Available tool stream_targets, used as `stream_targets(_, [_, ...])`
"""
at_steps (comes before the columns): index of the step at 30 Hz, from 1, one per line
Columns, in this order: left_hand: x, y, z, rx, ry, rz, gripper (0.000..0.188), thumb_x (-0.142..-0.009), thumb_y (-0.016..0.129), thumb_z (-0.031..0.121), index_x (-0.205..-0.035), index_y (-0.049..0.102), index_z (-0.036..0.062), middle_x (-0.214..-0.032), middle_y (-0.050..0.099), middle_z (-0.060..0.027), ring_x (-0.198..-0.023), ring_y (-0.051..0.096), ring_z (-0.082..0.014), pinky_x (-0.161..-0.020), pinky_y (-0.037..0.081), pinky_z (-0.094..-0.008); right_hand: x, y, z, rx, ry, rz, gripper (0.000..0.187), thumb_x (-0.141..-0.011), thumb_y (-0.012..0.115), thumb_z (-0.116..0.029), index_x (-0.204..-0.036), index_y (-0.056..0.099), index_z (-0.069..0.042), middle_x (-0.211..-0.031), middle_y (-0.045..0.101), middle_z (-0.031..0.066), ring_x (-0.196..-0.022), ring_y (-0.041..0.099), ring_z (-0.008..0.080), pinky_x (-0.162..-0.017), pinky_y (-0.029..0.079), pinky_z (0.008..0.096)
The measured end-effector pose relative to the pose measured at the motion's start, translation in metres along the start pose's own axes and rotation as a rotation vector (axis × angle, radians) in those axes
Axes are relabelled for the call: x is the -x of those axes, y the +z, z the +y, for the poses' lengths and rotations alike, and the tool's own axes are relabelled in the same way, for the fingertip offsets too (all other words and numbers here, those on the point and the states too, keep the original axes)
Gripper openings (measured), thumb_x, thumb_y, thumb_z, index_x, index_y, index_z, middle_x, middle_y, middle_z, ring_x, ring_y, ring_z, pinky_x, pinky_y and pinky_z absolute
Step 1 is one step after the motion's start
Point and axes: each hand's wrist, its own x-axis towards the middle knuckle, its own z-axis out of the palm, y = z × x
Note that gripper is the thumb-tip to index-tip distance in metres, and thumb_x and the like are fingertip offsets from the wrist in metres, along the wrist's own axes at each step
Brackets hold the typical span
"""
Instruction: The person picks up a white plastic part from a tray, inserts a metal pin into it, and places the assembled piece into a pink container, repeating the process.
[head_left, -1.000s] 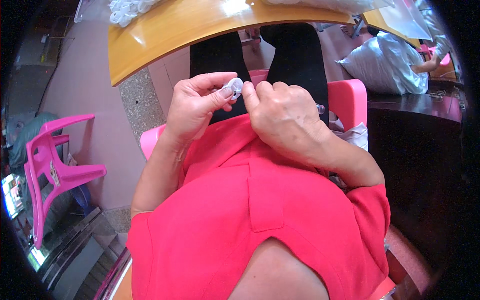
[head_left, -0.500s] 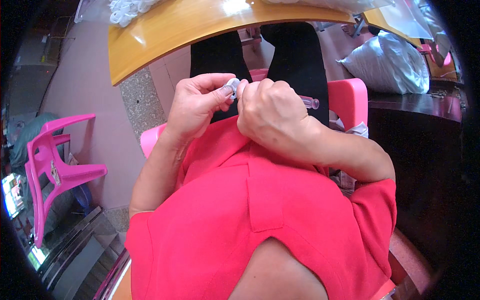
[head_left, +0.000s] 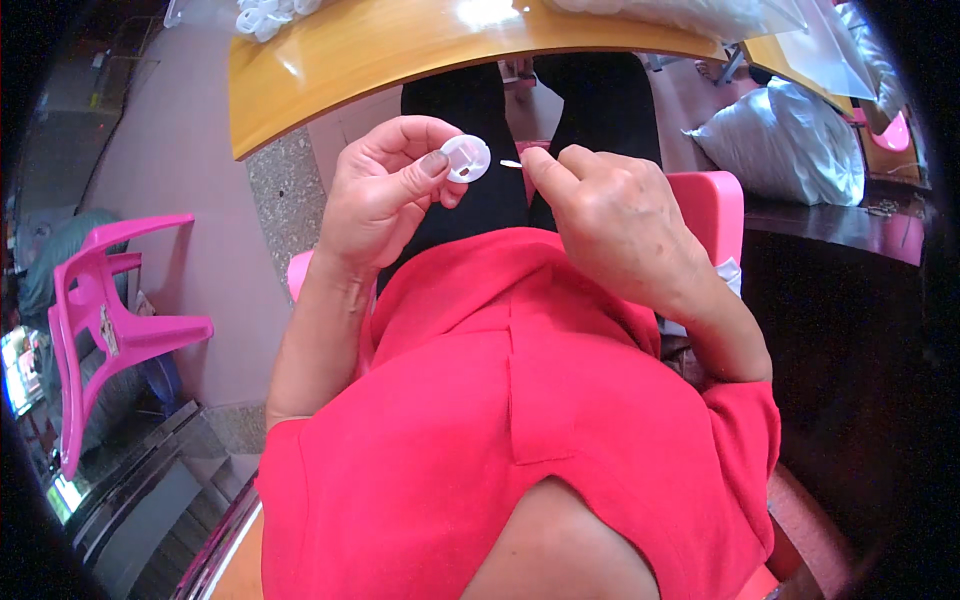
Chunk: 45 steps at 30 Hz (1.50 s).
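Observation:
Pinched between the thumb and fingers of my left hand [head_left: 378, 195] is a small round white plastic disc [head_left: 478, 150], its face turned up with a square outline and a small dark spot. My right hand [head_left: 618, 215] is closed, knuckles up, around a small slim tool [head_left: 511, 164] whose pale narrow tip pokes out past the index finger. That tip points at the disc, with a short gap between them. The rest of the tool is hidden by my right hand. Both hands are above my lap.
A wooden table [head_left: 340, 85] curves across in front, with a pile of white plastic parts [head_left: 265, 18] at its left end. A pink plastic stool [head_left: 125, 320] is to the left. At the right are a stuffed white sack [head_left: 785, 145] and a dark surface [head_left: 800, 220].
My hands have moved apart; the tool tip now shows away from the disc. The disc is turned to show its face. The tool's clear purplish handle end, seen earlier, is now out of sight.

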Motion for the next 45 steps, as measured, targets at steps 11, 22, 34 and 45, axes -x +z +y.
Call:
stream_targets(11, [0.001,0.004,-0.001,0.012,-0.006,0.021,0.020,-0.087,0.061,0.005,-0.106,0.061,-0.0038,-0.091,0.066,-0.0131,-0.073,0.061,-0.0155,-0.062,0.049,-0.0261,0.002,-0.002,-0.011,0.003,-0.027,0.000,0.029,-0.075,0.060,-0.004,-0.104,0.059,0.001,-0.069,0.053,0.0091,-0.060,0.058,0.0227,-0.048,0.046,0.0336])
stream_targets(22, [0.005,0.012,-0.001,-0.001,-0.124,0.058,0.021,-0.090,0.060,0.009,-0.106,0.062,-0.0040,-0.090,0.067,-0.0144,-0.071,0.066,-0.0194,-0.058,0.055,-0.0269,-0.003,0.008,-0.015,0.247,-0.142,0.220,0.024,-0.073,0.059,-0.016,-0.087,0.063,0.003,-0.062,0.054,0.0064,-0.056,0.056,0.0180,-0.044,0.044,0.0284])
stream_targets(34, [0.005,0.012,-0.004,-0.013,-0.121,0.062,0.020,-0.089,0.060,0.008,-0.105,0.062,-0.0041,-0.091,0.067,-0.0156,-0.074,0.067,-0.0205,-0.060,0.057,-0.0282,-0.003,0.013,-0.017,0.263,-0.160,0.216,0.019,-0.076,0.058,-0.021,-0.070,0.058,-0.003,-0.061,0.050,0.0058,-0.053,0.054,0.0173,-0.043,0.044,0.0293])
stream_targets(45, [0.006,0.011,-0.009,-0.083,-0.054,0.062,0.019,-0.088,0.061,0.005,-0.103,0.063,-0.0058,-0.090,0.067,-0.0158,-0.074,0.067,-0.0199,-0.062,0.057,-0.0287,-0.005,0.009,-0.020,0.189,-0.084,-0.035,0.025,-0.074,0.058,-0.010,-0.094,0.059,0.006,-0.068,0.055,0.0080,-0.061,0.060,0.0193,-0.051,0.048,0.0297])
